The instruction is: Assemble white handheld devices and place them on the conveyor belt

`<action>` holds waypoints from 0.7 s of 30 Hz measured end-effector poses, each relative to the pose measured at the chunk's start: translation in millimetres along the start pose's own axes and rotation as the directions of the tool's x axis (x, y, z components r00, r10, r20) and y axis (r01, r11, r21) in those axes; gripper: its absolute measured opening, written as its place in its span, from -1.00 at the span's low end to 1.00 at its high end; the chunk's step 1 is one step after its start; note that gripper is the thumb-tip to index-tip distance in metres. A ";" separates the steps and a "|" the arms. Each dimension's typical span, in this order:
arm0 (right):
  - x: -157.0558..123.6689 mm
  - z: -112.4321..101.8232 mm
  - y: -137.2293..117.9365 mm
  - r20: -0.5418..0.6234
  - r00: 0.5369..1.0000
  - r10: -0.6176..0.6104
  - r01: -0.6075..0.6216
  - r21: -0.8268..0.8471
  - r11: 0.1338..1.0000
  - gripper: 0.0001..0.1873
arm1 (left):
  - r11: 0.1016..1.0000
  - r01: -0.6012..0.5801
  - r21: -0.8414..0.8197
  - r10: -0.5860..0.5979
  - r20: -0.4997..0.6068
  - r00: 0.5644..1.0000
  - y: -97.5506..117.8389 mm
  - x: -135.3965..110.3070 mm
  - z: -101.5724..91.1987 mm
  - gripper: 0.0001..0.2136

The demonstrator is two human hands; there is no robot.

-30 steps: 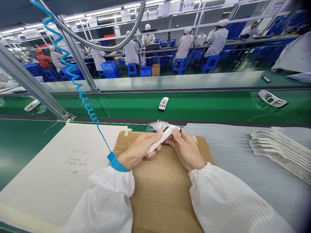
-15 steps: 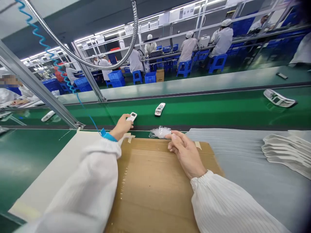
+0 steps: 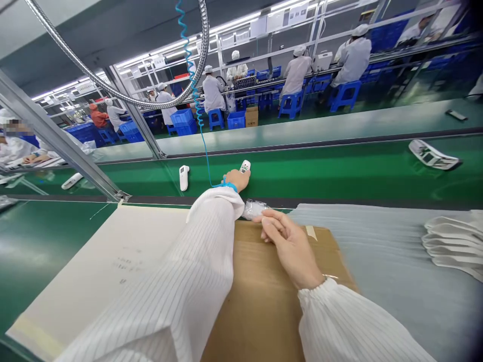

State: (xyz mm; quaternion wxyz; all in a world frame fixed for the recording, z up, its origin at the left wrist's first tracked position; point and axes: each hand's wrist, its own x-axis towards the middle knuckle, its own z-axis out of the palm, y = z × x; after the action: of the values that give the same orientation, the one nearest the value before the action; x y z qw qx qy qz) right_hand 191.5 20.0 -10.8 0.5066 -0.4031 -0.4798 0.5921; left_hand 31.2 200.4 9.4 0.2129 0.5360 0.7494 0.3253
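Fingers of our left hand (image 3: 236, 180) curl closed around the lower end of a white plastic handheld digital device (image 3: 245, 166), though we cannot tell how firmly they grip it. The device sits above a green conveyor belt (image 3: 320, 178), its long axis pointing away from us and leaning slightly right, with its small display and buttons facing up. Just left of it, a white plastic forehead thermometer (image 3: 184, 177) rests on the belt, pointing away from us. A blue wrist strap (image 3: 228, 184) circles our left wrist, and a coiled blue cord (image 3: 193, 75) rises from it.

Our right hand (image 3: 289, 246) lies relaxed, its slightly parted fingers (image 3: 269, 222) just beside a crumpled clear plastic wrapper (image 3: 254, 209). The hand lies over a brown cardboard sheet (image 3: 273, 256) on the green worktop (image 3: 37, 251). To the right, a ribbed grey-white foam sheet (image 3: 373, 251) carries a stack of curved white moulded liners (image 3: 453, 244).
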 end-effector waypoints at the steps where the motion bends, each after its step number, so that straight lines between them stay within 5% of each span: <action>1: 0.0 -0.3 2.0 0.039 0.999 0.002 -0.001 -0.025 1.000 -0.56 | 1.000 0.008 -0.012 -0.008 0.001 1.000 0.8 -4.1 2.1 -0.75; 4: 2.4 -1.0 9.7 0.065 0.998 -0.028 0.029 -0.021 0.999 -0.56 | 0.996 -0.005 -0.094 0.005 0.006 1.000 0.1 -21.3 -13.2 -0.80; 9: 7.6 0.2 11.0 -0.063 0.996 -0.057 0.059 0.028 0.998 -0.54 | 0.928 -0.117 -0.355 0.081 -0.113 0.990 -3.4 -70.3 -70.5 -0.46; 12: 6.0 1.9 6.0 -0.073 0.995 -0.070 0.071 0.011 0.997 -0.52 | 0.672 -0.191 -0.715 0.096 -0.171 0.981 -7.4 -112.9 -94.4 -0.57; 15: 3.6 0.9 4.9 -0.047 0.994 -0.103 0.100 -0.057 0.993 -0.55 | 0.520 -0.073 -0.851 0.065 -0.046 0.997 -12.9 -156.0 -98.7 -0.66; 18: 2.2 -3.0 4.8 -0.033 0.986 -0.161 0.152 -0.198 0.968 -0.60 | 0.653 0.105 -0.750 0.076 0.202 0.976 -19.3 -188.2 -88.4 -0.66; 21: -1.0 -5.6 -1.1 -0.016 0.962 -0.273 0.250 -0.360 0.899 -0.66 | 0.818 -0.019 -0.574 0.209 0.267 0.941 -26.2 -205.8 -76.5 -0.78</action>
State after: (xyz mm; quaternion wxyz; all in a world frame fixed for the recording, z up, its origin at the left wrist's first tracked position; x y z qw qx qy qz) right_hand 197.3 19.9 -10.8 0.5162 -0.4389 -0.6113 0.4089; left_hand 31.6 -18.9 38.0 0.4595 0.5387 0.5414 0.4534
